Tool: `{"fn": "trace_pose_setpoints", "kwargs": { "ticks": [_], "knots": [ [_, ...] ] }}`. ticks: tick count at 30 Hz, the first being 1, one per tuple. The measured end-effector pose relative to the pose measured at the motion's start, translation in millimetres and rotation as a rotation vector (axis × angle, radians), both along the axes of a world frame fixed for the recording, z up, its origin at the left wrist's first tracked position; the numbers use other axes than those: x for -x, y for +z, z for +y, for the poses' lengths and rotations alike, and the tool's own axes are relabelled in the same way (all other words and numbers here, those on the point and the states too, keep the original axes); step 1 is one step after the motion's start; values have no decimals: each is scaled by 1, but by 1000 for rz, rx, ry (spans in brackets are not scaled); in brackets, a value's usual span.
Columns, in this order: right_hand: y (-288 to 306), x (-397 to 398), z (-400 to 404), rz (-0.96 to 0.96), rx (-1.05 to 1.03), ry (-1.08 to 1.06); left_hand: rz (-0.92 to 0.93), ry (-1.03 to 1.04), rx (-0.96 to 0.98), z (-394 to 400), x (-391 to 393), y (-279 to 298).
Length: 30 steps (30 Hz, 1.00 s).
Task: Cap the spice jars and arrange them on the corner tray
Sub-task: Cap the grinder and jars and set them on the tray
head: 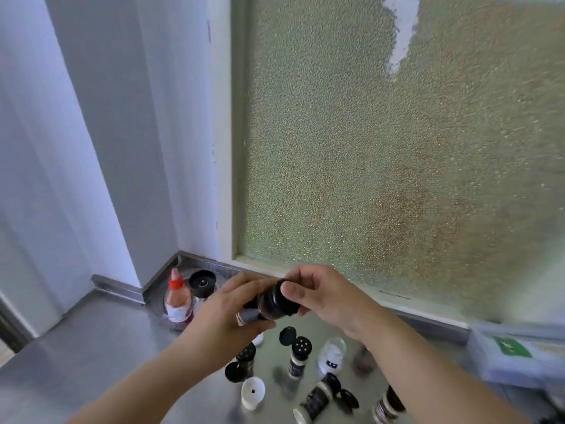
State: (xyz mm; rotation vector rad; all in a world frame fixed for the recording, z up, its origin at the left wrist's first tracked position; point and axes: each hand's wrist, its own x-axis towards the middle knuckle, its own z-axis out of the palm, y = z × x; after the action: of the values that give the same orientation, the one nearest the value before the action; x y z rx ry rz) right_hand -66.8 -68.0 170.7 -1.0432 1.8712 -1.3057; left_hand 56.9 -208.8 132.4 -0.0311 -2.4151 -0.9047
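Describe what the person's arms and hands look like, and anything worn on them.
Both forearms are bare as far as the picture shows: no sleeves, watch or gloves. The left hand wears a ring on one finger. The right hand shows no ring or other jewellery. No markings show on either arm.

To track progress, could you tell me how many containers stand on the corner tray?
2: a red-capped bottle at its left and a black-lidded jar beside it; the left hand may hide more.
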Motion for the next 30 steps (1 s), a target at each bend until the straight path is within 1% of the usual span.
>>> {"fn": "trace_pose_setpoints", "kwargs": {
  "ticks": [6, 9, 10, 13, 14, 17, 19, 20, 21, 23, 24, 27, 28, 29, 30],
  "knots": [
    [12, -6, -4, -179, -41, 71, -11, 46, -30, 2, -7, 5],
    [14, -10, -9, -211, -41, 51, -18, 101, -46, 4, -11, 8],
    [14, -12, -10, -171, -46, 27, -36, 122, -50, 3, -11, 9],
    [15, -14, -9, 96, -74, -71, -117, 192, -64, 1, -13, 14],
    [16, -13, -6, 177, -72, -60, -145, 202, -57, 0, -13, 18],
    [24, -12, 3, 409, -128, 108, -216, 190, 17, -4, -13, 28],
    [25, -13, 6, 568, -162, 138, -219, 165, 45, -5, -13, 28],
    [25, -14, 6, 601, -160, 127, -205, 154, 46, -5, -14, 26],
    [24, -15, 6, 584, -148, 110, -182, 150, 45, -5, -14, 23],
    [21, -16, 5, 457, -111, 74, -128, 149, 76, -4, -13, 20],
    [19, -17, 4, 370, -101, 56, -107, 145, 109, -4, -13, 19],
    [15, -19, 1, 49, -159, 8, -87, 125, 173, -2, -12, 18],
    [15, -18, 1, 13, -180, 8, -86, 121, 179, -2, -11, 18],
    [18, -17, 4, 64, -208, 27, -86, 126, 174, -2, -11, 18],
    [22, -15, 7, 184, -231, 68, -90, 138, 161, -2, -11, 18]
  ]
}}
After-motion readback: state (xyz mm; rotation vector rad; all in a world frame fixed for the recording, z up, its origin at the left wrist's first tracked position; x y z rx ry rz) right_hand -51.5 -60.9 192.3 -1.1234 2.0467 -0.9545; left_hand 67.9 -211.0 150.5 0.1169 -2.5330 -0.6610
